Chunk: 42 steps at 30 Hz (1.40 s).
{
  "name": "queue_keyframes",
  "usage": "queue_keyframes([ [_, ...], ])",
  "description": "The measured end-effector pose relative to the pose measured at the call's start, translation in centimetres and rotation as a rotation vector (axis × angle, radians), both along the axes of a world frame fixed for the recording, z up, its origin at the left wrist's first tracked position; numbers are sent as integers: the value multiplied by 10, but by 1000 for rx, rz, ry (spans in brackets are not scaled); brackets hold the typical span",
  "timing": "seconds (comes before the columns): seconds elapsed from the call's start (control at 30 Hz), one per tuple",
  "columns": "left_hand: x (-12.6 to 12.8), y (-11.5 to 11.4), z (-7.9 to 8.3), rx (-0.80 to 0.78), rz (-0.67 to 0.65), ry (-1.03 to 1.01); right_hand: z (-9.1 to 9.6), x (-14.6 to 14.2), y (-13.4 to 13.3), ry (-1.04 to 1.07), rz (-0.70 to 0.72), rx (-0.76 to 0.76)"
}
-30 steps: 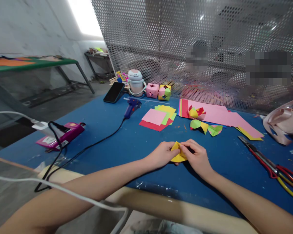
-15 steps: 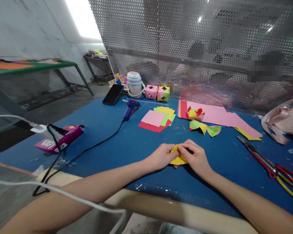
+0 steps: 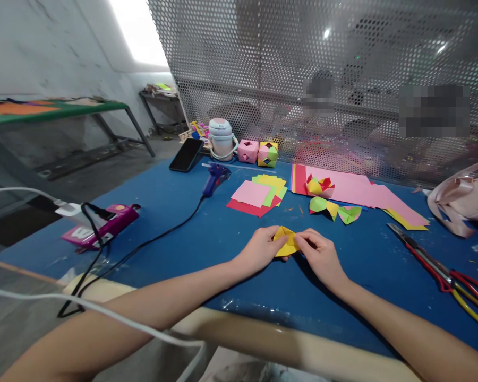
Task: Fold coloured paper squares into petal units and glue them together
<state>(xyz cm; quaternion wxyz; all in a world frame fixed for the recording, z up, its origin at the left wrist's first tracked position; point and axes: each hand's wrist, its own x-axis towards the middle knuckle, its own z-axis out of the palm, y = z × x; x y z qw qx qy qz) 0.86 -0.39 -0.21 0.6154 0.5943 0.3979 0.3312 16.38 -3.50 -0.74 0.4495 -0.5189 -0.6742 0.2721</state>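
A folded piece of yellow paper (image 3: 287,245) is held between my two hands, just above the blue tabletop. My left hand (image 3: 262,248) grips its left side, thumb on top and fingers underneath. At the right edge, my right hand (image 3: 319,254) pinches the paper between thumb and fingers. Beyond my hands lie folded green, yellow and red paper pieces (image 3: 321,206). A red and yellow folded paper shape (image 3: 319,185) sits behind them. To the left of these is a stack of square paper sheets (image 3: 250,193) in pink, red, green and yellow.
A blue glue gun (image 3: 212,180) trails a black cord to a purple power strip (image 3: 107,228) at left. Scissors and a cutter (image 3: 434,265) lie at right. At the back stand a phone (image 3: 186,155), a bottle (image 3: 221,139) and two paper cubes (image 3: 247,152) before a perforated metal panel.
The yellow paper has turned between my fingers and shows more of its face. My left hand has risen slightly, and my right fingers have shifted from its top to its right edge.
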Motion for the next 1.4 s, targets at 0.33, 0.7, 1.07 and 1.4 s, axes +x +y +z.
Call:
queue_keyframes([
  [0.33, 1, -2, -4, -9, -32, -6, -3, 1, 1, -8, -40, 46],
  [0.7, -3, 4, -2, 192, 4, 103, -6, 2, 2, -24, -19, 96],
  [1.07, -5, 7, -3, 220, -10, 133, -7, 3, 2, -32, -16, 111],
  [1.4, -5, 3, 6, 193, -54, 169, -5, 4, 2, -10, 2, 100],
])
